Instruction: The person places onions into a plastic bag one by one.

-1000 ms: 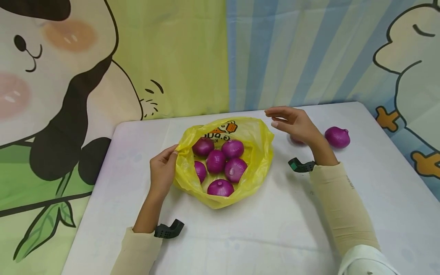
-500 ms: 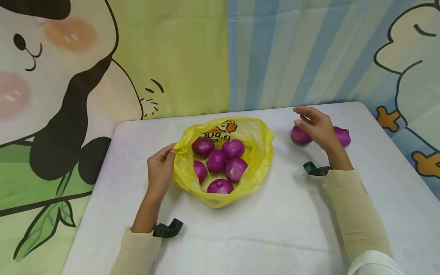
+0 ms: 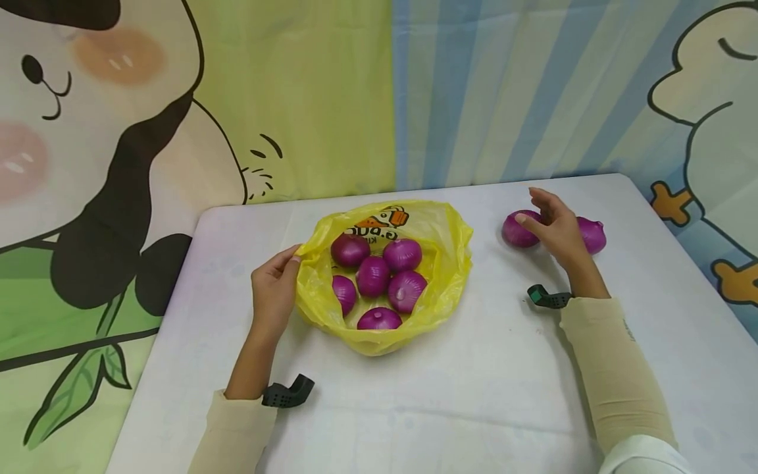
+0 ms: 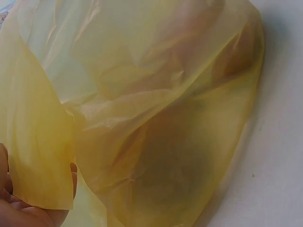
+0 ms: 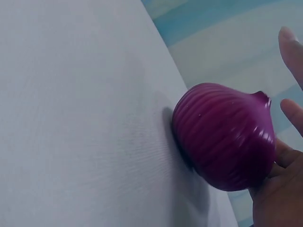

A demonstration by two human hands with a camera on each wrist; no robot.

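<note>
My left hand (image 3: 274, 289) pinches the left rim of a yellow plastic bag (image 3: 453, 283), whose mouth gapes upward. Inside lie several purple onions (image 3: 373, 276). In the left wrist view the bag's thin wall (image 4: 180, 123) fills most of the picture, with part of the hand at the lower left. My right hand (image 3: 559, 227) is over the right rear of the table, thumb and fingers spread beside a loose onion (image 3: 516, 232). The right wrist view has an onion (image 5: 225, 137) right by the hand; contact is hard to judge. Behind the wrist sits another onion (image 3: 593, 236), partly hidden.
A white-covered table (image 3: 450, 401) bears everything, its back edge close to a printed cartoon curtain (image 3: 331, 99). Black wrist cameras (image 3: 289, 392) stick out from both forearms.
The right hand has gone right, from beside the bag to the loose onions, and its fingers have spread wider. The left hand, still on the rim, has drawn slightly left.
</note>
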